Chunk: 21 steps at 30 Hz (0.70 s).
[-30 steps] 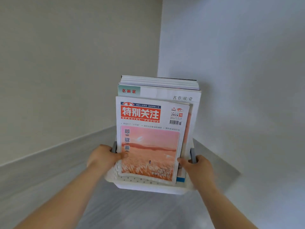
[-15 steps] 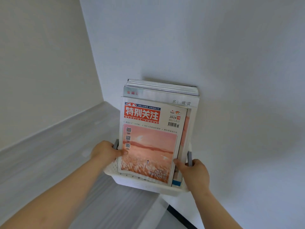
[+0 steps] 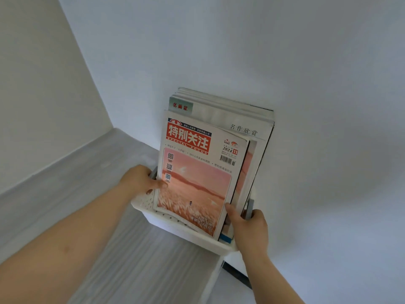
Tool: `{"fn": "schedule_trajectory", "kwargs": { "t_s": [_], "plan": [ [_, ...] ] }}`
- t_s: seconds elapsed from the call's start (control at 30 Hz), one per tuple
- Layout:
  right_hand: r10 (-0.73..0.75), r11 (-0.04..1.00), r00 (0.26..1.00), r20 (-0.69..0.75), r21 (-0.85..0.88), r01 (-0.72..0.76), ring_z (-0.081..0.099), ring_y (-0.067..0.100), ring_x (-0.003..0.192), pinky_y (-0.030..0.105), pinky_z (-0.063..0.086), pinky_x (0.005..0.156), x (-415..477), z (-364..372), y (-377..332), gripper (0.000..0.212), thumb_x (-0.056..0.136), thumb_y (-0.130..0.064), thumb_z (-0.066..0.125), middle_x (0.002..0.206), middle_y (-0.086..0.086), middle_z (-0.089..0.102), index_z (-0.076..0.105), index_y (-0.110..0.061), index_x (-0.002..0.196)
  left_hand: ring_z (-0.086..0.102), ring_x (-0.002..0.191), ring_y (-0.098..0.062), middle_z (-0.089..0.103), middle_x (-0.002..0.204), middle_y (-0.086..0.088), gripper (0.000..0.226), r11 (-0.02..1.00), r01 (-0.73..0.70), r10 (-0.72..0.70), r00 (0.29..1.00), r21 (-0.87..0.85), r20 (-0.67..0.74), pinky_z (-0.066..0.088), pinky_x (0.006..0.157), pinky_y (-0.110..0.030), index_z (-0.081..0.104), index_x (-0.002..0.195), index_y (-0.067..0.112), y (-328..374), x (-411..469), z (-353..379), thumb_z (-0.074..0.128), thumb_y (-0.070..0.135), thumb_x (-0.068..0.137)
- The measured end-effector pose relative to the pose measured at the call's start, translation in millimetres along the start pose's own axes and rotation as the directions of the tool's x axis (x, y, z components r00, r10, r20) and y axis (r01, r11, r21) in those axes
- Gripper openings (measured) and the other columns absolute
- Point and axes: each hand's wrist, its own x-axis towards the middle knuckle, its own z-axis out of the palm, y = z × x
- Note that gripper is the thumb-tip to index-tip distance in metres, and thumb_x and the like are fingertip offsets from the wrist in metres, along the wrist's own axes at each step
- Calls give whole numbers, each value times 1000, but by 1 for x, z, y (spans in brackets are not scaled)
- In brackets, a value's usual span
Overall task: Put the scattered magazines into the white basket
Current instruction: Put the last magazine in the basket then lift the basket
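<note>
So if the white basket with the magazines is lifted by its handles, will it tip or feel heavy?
The white basket is probably heavy: a thick stack of magazines fills it. It is likely top-heavy, since they stand well above its rim. Left hand and right hand grip opposite sides, which should steady it.

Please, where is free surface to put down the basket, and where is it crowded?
Free: the pale ledge on the near and left side of the white basket, running along the left wall. Crowded: the basket itself, packed with upright magazines, with the left hand and right hand gripping its sides.
</note>
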Motion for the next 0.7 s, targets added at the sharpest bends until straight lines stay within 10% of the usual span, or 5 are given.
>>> {"fn": "schedule_trajectory", "kwargs": {
  "t_s": [0.2, 0.33, 0.5, 0.7],
  "plan": [
    [-63, 997, 996, -65, 43, 66, 54, 13, 76, 28, 44, 65, 7, 7, -7, 50, 71, -36, 70, 96, -4, 53, 44, -14, 108, 54, 55, -10, 58, 57, 5, 31, 994, -106, 105, 993, 13, 50, 38, 52, -19, 49, 54, 16, 6, 27, -3, 71, 30, 70],
    [-116, 992, 991, 73, 60, 111, 48, -4, 68, 18, 40, 60, 5, 3, -9, 57, 64, -33, 77, 82, -20, 46, 33, -28, 99, 51, 57, -12, 56, 61, 3, 32, 990, -131, 130, 991, 43, 18, 36, 51, -22, 47, 57, 17, 4, 27, -1, 68, 36, 72],
    [-10, 983, 982, 188, 183, -25, 53, 19, 92, 36, 45, 80, 3, 3, -9, 73, 73, -3, 68, 106, -1, 56, 26, -17, 131, 56, 91, -24, 60, 113, -8, 49, 993, -98, 99, 995, -67, 22, 41, 72, -31, 46, 116, 10, -5, 16, 18, 64, 35, 77],
    [-16, 939, 998, 66, 344, -7, 60, 19, 84, 27, 49, 68, 4, 11, -10, 50, 73, 0, 66, 96, -1, 60, 45, -15, 116, 52, 73, -20, 64, 92, -12, 29, 992, -127, 126, 992, 29, 11, 38, 61, -27, 52, 89, 7, -1, 22, 11, 62, 33, 79]
  ]
}}
